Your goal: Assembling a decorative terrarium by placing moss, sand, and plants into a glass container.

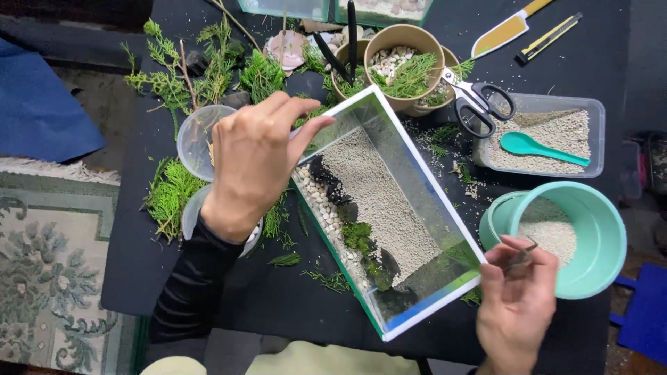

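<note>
Left hand (253, 163) bare — no rings, no glove; nails short and plain. Left forearm in a snug black long sleeve (194, 281), faintly ribbed, cuff ending at the wrist. Right hand (517, 302) bare too — no sleeve in view at its wrist. Pale yellow-green garment (313, 361) at the lower edge.

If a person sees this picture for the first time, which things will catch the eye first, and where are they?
First comes the glass tank in the middle of the black table, tilted, with pale sand, white pebbles and dark stones inside. The left hand grips its upper left corner, and the right hand holds a small dark piece by its lower right corner. A mint green tub of sand stands at the right.
</note>
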